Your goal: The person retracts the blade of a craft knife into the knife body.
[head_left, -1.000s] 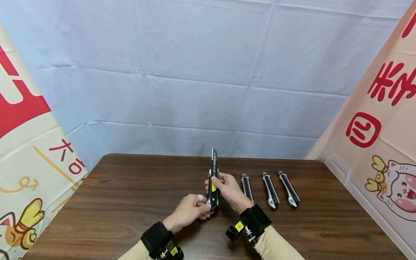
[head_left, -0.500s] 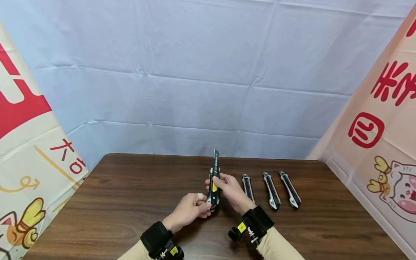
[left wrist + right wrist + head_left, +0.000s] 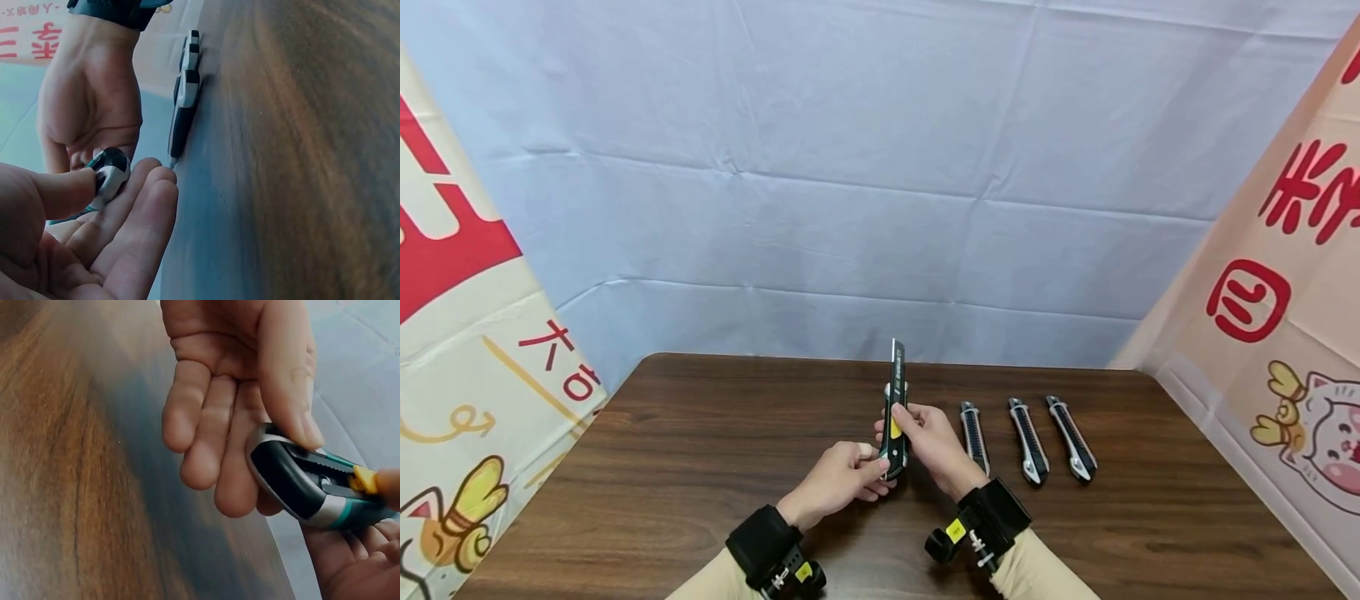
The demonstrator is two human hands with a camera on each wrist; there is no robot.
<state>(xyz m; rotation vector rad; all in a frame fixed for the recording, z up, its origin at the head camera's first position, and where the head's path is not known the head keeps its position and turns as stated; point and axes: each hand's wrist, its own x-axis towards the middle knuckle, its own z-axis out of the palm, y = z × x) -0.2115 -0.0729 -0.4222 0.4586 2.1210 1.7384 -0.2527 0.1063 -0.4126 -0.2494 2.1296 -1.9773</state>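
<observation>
A snap-off utility knife [image 3: 892,460], black, silver and green, stands tilted up between both hands. Its long dark blade [image 3: 898,367] with pale lettering sticks out of the top. My left hand [image 3: 831,493] pinches the rear end between thumb and fingers; its other fingers stretch loosely beneath, as the left wrist view shows. Higher on the body, my right hand [image 3: 936,446] grips the knife, its thumb on the yellow slider [image 3: 364,480]. The rounded black butt [image 3: 284,478] faces the camera in the right wrist view.
Three more utility knives lie in a row to the right on the brown wooden table [image 3: 737,417]: a near one [image 3: 974,435] partly behind my right hand, a middle one [image 3: 1028,442] and a far one [image 3: 1071,437]. Pale cloth [image 3: 850,208] hangs behind the table.
Both hands and the knife have risen very slightly, while the grip looks the same. The head view has shifted a little. The three knives lie where they were.
</observation>
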